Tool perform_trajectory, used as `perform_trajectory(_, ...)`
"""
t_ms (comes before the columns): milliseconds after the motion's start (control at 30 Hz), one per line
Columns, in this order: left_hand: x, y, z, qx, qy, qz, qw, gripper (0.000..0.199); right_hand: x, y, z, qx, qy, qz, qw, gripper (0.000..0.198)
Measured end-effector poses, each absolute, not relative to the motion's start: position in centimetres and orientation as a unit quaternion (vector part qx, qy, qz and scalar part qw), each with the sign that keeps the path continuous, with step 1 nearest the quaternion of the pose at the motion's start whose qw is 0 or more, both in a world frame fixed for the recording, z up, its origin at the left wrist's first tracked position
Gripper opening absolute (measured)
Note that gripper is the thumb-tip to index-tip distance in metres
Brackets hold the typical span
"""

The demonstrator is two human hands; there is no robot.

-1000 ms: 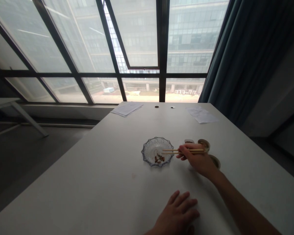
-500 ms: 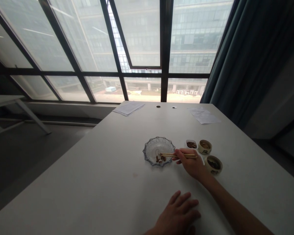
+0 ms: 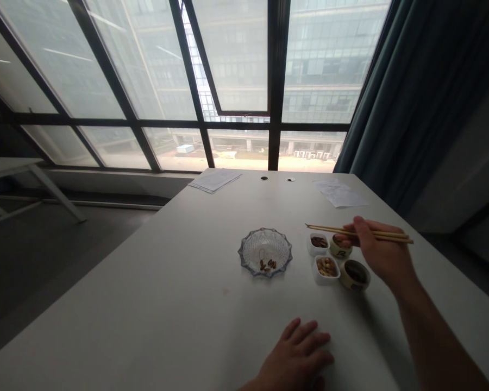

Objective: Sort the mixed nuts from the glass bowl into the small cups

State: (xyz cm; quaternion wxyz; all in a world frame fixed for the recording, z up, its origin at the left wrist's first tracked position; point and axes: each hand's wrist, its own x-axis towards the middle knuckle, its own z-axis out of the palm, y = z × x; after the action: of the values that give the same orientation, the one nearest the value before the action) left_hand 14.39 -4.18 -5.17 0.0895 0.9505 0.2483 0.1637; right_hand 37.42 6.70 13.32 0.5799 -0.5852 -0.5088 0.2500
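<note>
My right hand (image 3: 377, 247) grips a pair of wooden chopsticks (image 3: 330, 227), raised above the small containers with the tips pointing left. Under the tips stands a white tub of dark brown bits (image 3: 318, 244). Nearer me is another white tub with pale tan pieces (image 3: 326, 268). To their right sit two cream-coloured round pots, the far one (image 3: 339, 252) partly behind my fingers, the near one (image 3: 355, 275) dark inside. A scalloped glass bowl (image 3: 248, 251) at the left holds several small brown pieces (image 3: 268, 265). My left hand (image 3: 295, 353) rests on the table, fingers spread, touching nothing else.
The white table (image 3: 167, 282) reaches to the window wall. Stacked papers (image 3: 214, 181) lie at its far left and a loose sheet (image 3: 340, 193) at its far right. Two round holes (image 3: 264, 178) are near the back edge. A dark curtain (image 3: 383, 119) hangs at right.
My right hand has lifted the chopsticks out of the glass bowl and swung right, over the small containers. The tub of tan pieces now shows fully. My left hand has stayed put.
</note>
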Motion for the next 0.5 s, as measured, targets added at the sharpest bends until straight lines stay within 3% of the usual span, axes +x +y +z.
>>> perform_trajectory(100, 14.4, -4.2, -4.8, 0.95, 0.252, 0.161, 0.087, 0.028, 39.5, 7.0, 13.6, -0.613, -0.501, 0.202, 0.577, 0.043)
perform_trajectory(333, 14.3, -4.3, -4.5, 0.944, 0.255, 0.176, 0.113, 0.026, 39.5, 8.3, 12.2, -0.616, -0.534, 0.251, 0.522, 0.038)
perform_trajectory(500, 14.4, -4.3, -4.7, 0.943, 0.258, 0.174, 0.123, 0.026, 38.7, 7.7, 13.0, -0.605, -0.524, 0.25, 0.545, 0.034)
